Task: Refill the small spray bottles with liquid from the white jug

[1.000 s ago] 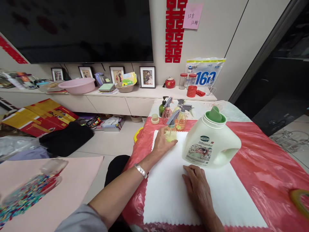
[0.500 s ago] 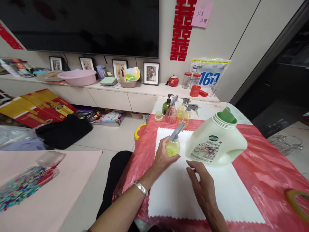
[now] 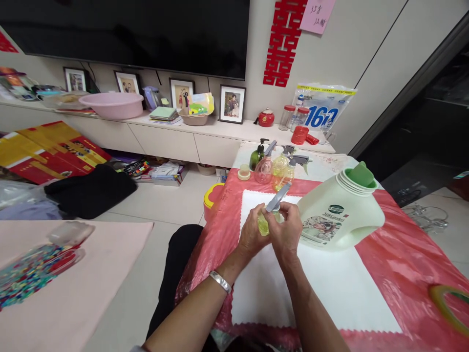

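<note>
Between my hands is a small spray bottle (image 3: 263, 225) with yellow-green liquid and a grey trigger head. My left hand (image 3: 252, 231) is wrapped round its body from the left. At its neck, my right hand (image 3: 287, 229) closes its fingers on the grey spray head (image 3: 278, 196). Just to the right stands a large pale green jug (image 3: 348, 215) without its cap, a green spout piece showing in its mouth. A white scalloped cloth (image 3: 264, 288) lies beneath. Behind are a pink spray bottle (image 3: 264, 170), yellow spray bottles (image 3: 284, 177) and a green pump bottle (image 3: 256, 157).
A pale round cap (image 3: 244, 172) sits near the back left of the red table cover (image 3: 205, 259). A roll of tape (image 3: 449, 305) lies at the right. Colourful small pieces (image 3: 32, 274) cover part of a pink cloth at the left. A cabinet (image 3: 161, 142) runs along the wall.
My right hand has moved up and left from beside the jug onto the spray bottle's head. My left hand still holds the bottle. The view has shifted slightly.
</note>
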Available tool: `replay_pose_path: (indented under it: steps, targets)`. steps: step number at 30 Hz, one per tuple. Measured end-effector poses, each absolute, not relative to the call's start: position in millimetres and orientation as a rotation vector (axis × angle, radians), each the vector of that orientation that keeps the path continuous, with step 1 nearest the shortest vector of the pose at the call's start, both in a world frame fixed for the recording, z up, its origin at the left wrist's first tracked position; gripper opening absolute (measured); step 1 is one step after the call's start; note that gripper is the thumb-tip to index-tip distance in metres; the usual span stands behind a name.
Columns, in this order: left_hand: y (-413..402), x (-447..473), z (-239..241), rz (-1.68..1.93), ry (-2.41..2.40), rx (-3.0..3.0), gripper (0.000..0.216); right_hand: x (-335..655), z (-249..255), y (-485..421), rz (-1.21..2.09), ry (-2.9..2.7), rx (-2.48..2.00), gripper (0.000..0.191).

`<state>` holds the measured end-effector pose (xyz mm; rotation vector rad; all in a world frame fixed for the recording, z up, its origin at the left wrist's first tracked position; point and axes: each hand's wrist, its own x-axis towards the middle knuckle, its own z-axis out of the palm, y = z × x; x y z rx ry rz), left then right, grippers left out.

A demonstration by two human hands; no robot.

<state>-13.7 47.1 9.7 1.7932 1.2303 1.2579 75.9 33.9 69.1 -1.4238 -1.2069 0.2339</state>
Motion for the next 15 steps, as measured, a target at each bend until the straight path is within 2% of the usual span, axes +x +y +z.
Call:
replay_pose_path:
  steps: [5, 10, 15]
  targets:
    - [45.8, -14.2, 12.5, 1.278, 1.207, 1.765, 0.081, 85.0, 76.0, 32.5, 0.299, -1.339, -1.348, 0.037]
    - [46.0, -14.9, 11.9, 1.309, 1.159, 1.732, 0.084, 97.9, 89.5, 31.7, 0.528, -1.545, -1.229, 0.030]
    - [48.3, -16.1, 7.7, 1.304, 1.171, 1.796, 0.083, 94.5, 87.4, 32.8, 0.481, -1.471, -1.239, 0.037]
